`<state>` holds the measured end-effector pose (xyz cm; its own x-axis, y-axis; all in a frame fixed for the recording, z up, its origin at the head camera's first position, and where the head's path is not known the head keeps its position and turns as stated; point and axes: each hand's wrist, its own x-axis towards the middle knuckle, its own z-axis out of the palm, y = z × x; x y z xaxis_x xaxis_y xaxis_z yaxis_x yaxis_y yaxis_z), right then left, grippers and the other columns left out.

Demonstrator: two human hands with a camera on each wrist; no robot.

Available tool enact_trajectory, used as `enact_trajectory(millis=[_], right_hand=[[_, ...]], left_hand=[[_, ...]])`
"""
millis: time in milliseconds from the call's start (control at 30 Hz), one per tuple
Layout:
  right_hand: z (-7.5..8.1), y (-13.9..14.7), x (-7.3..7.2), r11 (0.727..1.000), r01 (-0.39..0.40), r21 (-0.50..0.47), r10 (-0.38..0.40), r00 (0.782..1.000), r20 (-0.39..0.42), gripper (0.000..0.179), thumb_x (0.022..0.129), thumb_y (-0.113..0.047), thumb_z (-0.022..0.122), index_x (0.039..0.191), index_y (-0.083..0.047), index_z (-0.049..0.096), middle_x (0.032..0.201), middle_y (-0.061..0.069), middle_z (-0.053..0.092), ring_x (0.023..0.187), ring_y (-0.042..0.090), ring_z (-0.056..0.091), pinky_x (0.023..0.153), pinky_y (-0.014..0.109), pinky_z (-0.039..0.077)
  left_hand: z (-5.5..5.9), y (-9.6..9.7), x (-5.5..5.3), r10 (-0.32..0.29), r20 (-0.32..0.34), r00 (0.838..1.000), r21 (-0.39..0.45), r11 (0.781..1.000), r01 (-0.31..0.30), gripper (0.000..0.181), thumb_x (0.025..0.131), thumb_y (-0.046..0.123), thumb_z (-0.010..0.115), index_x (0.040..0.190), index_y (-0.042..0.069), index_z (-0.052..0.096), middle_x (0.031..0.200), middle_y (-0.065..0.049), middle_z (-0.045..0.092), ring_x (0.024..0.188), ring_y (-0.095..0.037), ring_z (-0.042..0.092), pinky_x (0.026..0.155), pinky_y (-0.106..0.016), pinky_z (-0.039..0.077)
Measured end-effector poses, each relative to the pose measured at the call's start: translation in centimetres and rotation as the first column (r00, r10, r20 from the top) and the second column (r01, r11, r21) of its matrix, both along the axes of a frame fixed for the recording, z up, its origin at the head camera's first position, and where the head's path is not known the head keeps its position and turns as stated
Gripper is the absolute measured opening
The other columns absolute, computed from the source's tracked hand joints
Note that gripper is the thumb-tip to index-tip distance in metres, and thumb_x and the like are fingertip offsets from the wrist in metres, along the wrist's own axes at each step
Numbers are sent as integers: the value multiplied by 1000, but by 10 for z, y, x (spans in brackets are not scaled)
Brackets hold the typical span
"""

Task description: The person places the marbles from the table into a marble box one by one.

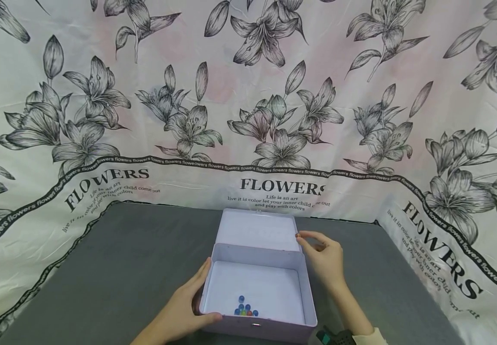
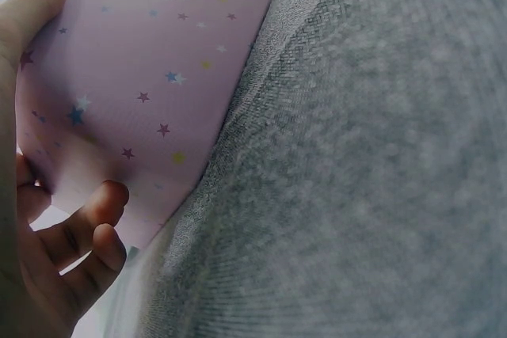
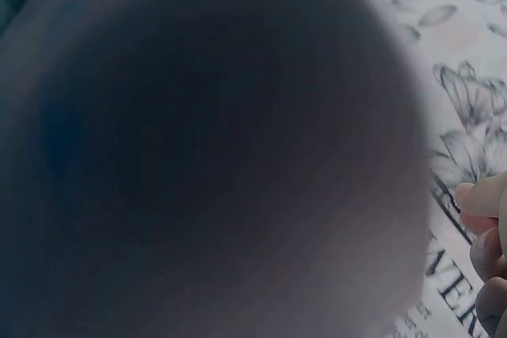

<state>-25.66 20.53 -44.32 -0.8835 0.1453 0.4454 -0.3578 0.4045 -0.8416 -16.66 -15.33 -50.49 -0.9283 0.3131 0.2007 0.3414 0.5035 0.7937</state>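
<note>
A pale lilac hinged box (image 1: 255, 325) stands with its lid (image 1: 257, 229) raised at the back. Several marbles (image 1: 242, 299), mostly blue with some green and orange-red, lie inside by the front wall. My left hand (image 1: 184, 304) grips the box's left front corner, thumb along the front rim and fingers against the side. Coloured stars cover the box's outer wall (image 2: 150, 100) in the left wrist view. My right hand (image 1: 328, 258) pinches a small reddish-brown marble (image 1: 298, 235) beside the lid's right edge. In the right wrist view only fingertips (image 3: 483, 199) show; a dark blur hides much.
The box stands on a grey cloth-covered table (image 1: 145, 258). A white flower-printed sheet (image 1: 214, 134) hangs behind and along both sides. A dark device with a green part (image 1: 334, 338) is worn at the right wrist.
</note>
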Motion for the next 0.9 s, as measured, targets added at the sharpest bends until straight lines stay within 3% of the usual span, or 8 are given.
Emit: enact_trajectory(millis=[200,333,500,767,900], right_hand=[[2,-23,2,996,-90,0,90,996,19,14,90,-15,86,104,-13,84,103,6,82,41,2,36,41,19,25],[4,-38,4,991,-130,13,129,991,48,13,91,-17,86,104,-15,85,100,5,82,42,0,29,42,19,23],[5,-55,5,985,-166,37,161,982,94,11,92,-19,85,103,-17,85,92,3,82,42,-1,31,43,20,23],[5,-68,10,978,-193,82,181,974,138,11,91,-15,85,102,-14,85,100,2,83,44,6,52,44,21,29],[1,-70,11,969,-197,152,170,970,171,8,90,-15,85,99,-16,86,97,0,82,43,5,45,44,22,29]], left_hand=[[0,0,0,2,-6,1000,2,1000,-2,122,79,52,91,171,17,20,177,-4,15,159,-24,23,120,-55,37],[0,0,0,4,-8,1000,0,1000,-4,122,79,52,91,171,16,20,177,-4,15,159,-24,23,120,-57,36],[-1,0,0,8,-10,1000,-2,1000,-8,122,79,51,92,171,16,20,177,-5,15,159,-27,24,119,-60,36],[-1,1,-1,5,-24,1000,-4,1000,-5,122,79,50,92,171,15,20,176,-3,14,159,-33,26,118,-64,35],[-2,1,-1,4,-40,999,-10,1000,-5,121,80,50,91,171,14,19,176,-4,15,158,-36,27,117,-65,35]])
